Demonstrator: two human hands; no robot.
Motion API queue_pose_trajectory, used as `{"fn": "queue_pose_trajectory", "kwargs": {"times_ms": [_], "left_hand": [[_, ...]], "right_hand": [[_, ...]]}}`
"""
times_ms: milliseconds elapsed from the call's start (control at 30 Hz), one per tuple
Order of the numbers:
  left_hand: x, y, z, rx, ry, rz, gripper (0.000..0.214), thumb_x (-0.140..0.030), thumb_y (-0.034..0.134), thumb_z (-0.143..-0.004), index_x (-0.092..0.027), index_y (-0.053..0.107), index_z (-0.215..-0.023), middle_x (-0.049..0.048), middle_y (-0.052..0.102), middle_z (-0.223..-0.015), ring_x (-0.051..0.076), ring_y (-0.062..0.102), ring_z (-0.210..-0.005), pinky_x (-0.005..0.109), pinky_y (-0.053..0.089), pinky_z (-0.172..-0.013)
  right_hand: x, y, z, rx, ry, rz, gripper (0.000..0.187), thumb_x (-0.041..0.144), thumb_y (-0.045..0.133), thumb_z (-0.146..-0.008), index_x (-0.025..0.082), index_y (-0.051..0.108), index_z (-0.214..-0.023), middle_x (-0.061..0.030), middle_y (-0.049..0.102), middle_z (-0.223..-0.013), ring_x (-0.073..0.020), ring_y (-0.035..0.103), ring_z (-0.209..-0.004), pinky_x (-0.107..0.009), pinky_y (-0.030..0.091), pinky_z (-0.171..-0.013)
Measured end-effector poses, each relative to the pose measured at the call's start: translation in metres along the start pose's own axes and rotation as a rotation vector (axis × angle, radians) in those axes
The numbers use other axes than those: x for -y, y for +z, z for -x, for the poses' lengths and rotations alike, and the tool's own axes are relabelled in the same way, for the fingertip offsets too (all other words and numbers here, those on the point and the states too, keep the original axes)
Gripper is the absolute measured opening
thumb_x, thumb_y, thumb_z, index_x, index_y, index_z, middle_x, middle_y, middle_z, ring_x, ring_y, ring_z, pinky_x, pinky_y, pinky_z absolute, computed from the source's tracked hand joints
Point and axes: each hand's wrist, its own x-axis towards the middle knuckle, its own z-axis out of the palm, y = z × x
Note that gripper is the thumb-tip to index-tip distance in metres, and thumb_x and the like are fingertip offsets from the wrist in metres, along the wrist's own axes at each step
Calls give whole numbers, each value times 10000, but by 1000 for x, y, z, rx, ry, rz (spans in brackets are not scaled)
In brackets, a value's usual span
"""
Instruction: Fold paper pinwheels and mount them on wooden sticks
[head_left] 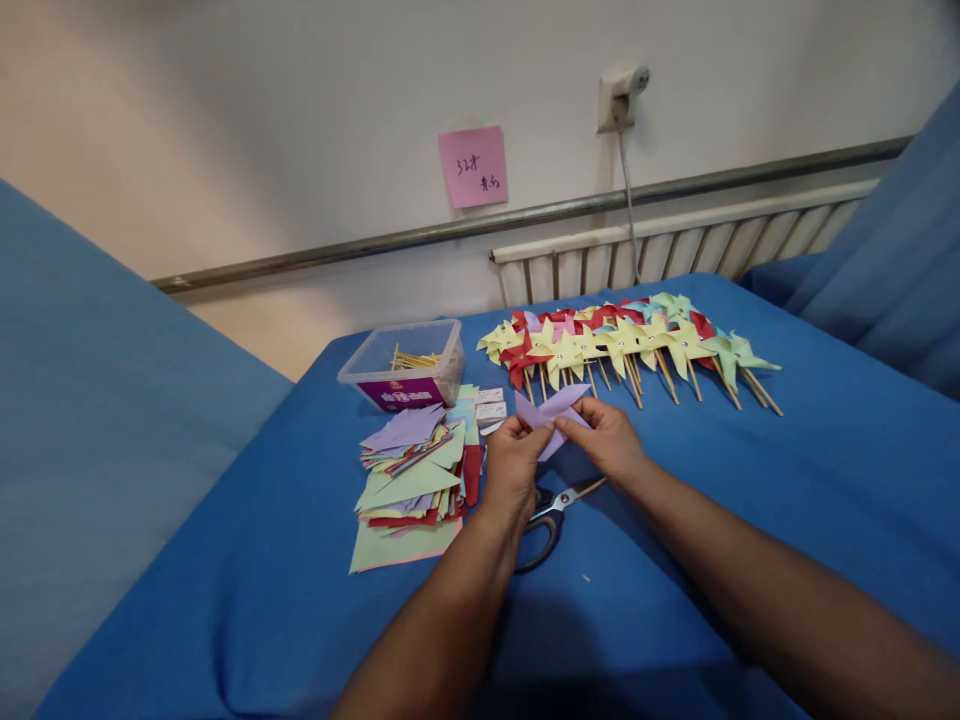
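A purple paper pinwheel [559, 403], its blades folded in toward the middle, is held up between my two hands. My left hand [517, 455] pinches its left side, and the thumb presses near the centre. From the right, my right hand [606, 440] grips the same paper with its thumb also at the centre. The two thumb tips nearly meet there and cover the middle. Below the hands, scissors [553, 512] with dark handles lie on the blue cloth [637, 620], partly behind my left wrist.
Left of my hands lies a stack of coloured paper pieces [412, 480]. Behind it stands a clear plastic box [405, 365] of thin sticks [416, 358]. Small white boxes [491, 412] sit beside the paper. Finished pinwheels on sticks [622, 342] lie in rows at the back right.
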Motion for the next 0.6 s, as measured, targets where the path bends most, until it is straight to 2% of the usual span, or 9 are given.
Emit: {"fn": "queue_pose_trajectory", "kwargs": {"times_ms": [233, 433, 600], "left_hand": [[4, 1, 2, 19, -96, 69, 341, -204, 811, -509, -102, 693, -813, 47, 698, -728, 129, 602, -616, 253, 455, -650], [4, 1, 6, 54, -151, 108, 319, -186, 803, -522, -103, 693, -809, 47, 694, -713, 122, 590, -590, 246, 449, -621], [8, 2, 7, 94, -176, 103, 312, -169, 789, -539, -104, 692, -828, 56, 697, -725, 130, 591, -589, 253, 452, -613]], "right_hand": [[-2, -3, -1, 2, 49, 50, 228, 386, 665, -695, 168, 602, -705, 26, 584, -644, -127, 507, -599, -255, 397, -589], [-2, -6, -2, 14, 48, 85, 269, 431, 653, -713, 175, 579, -678, 37, 537, -605, -118, 468, -577, -246, 365, -566], [-6, -10, -5, -81, 65, 52, 383, 524, 641, -724, 195, 488, -602, 62, 449, -522, -98, 379, -494, -236, 281, -486]]}}
